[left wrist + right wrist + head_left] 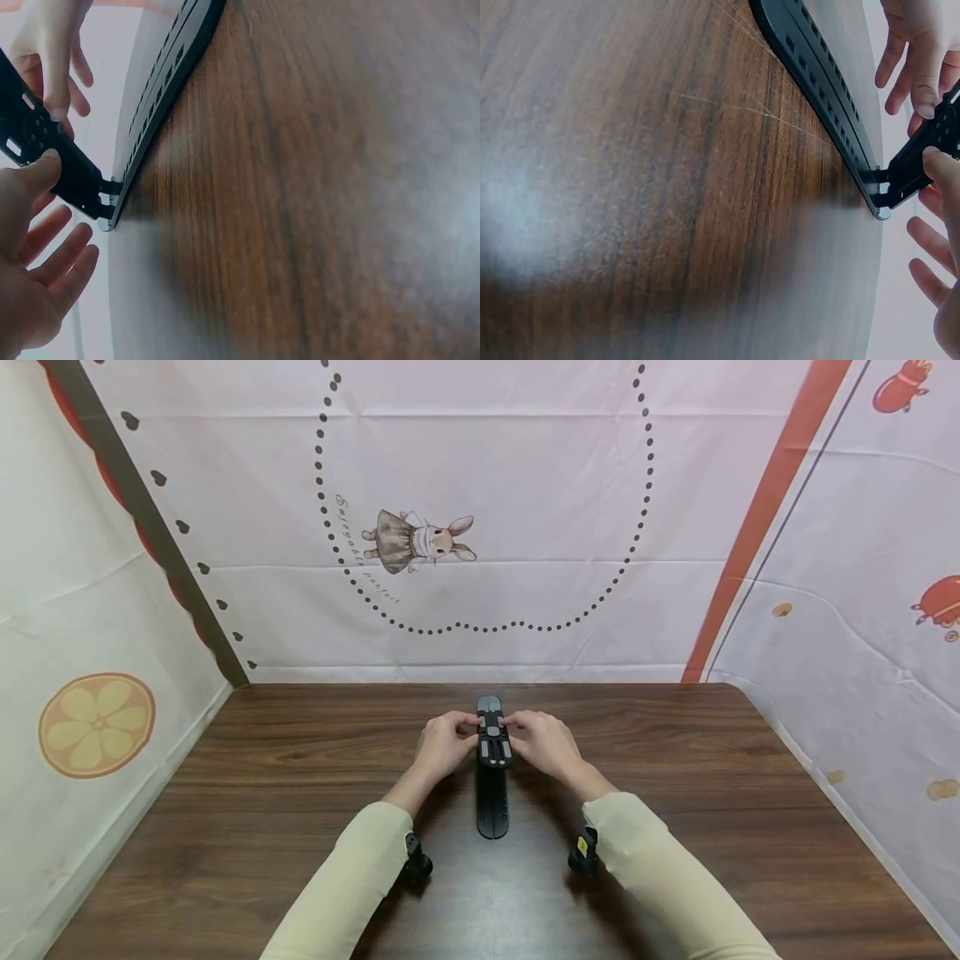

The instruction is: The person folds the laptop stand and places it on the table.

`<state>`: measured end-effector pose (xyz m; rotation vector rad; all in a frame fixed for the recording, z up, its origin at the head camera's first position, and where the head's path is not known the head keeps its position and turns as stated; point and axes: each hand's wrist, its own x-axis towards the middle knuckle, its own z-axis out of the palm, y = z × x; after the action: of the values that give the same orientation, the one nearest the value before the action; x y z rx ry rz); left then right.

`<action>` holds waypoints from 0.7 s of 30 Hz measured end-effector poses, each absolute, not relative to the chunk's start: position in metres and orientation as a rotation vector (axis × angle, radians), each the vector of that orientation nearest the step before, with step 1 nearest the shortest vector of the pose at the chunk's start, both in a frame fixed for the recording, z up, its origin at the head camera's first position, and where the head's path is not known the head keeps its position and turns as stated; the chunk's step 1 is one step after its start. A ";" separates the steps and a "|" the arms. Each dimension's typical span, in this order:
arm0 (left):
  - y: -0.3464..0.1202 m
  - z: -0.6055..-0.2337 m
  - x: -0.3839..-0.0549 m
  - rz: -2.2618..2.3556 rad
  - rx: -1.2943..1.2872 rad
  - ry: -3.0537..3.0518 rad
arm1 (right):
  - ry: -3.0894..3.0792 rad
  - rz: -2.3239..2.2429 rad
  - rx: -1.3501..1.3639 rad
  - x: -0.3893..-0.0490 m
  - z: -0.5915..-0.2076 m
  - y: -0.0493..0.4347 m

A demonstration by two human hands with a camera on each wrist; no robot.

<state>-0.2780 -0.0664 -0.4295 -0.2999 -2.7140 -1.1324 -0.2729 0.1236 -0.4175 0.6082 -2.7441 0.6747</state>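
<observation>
A black folding stand stands on the table in front of me, made of a long slotted base [492,810] and a hinged upper plate [494,745] with grey pads. Raised off the base, the plate slants up from a hinge at the far end, as both wrist views show. My left hand [442,743] pinches the plate's left edge, thumb on the near face. Opposite it, my right hand [545,745] pinches the right edge. In the left wrist view, several fingers of the left hand [37,255] spread loosely below the plate [75,176]. The base lies flat along the wood.
The brown wooden table [315,743] spreads to both sides of the stand. Printed white cloth [525,485] hangs behind the table and along its left and right sides. Each sleeved forearm carries a small black wrist camera [583,853] close to the tabletop.
</observation>
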 end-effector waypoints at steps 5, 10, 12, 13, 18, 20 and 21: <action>-0.068 -0.431 -0.278 -1.102 -0.317 -2.756 | -2.750 0.619 0.658 -0.272 -0.421 0.125; -0.069 -0.433 -0.278 -1.054 -0.334 -2.784 | -2.680 0.591 0.737 -0.272 -0.426 0.126; -0.069 -0.433 -0.277 -1.051 -0.341 -2.794 | -2.649 0.576 0.772 -0.273 -0.427 0.127; -0.069 -0.433 -0.277 -1.047 -0.343 -2.800 | -2.634 0.565 0.790 -0.273 -0.428 0.127; -0.068 -0.433 -0.275 -1.023 -0.348 -2.828 | -2.622 0.524 0.849 -0.272 -0.428 0.128; -0.068 -0.434 -0.275 -1.007 -0.354 -2.832 | -2.626 0.514 0.863 -0.272 -0.428 0.129; -0.069 -0.434 -0.275 -1.000 -0.358 -2.832 | -2.625 0.512 0.870 -0.271 -0.428 0.129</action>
<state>-0.2751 -0.0686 -0.4343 -0.3580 -2.8323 -0.9998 -0.2714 0.1289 -0.4278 0.8700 -2.6255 0.5115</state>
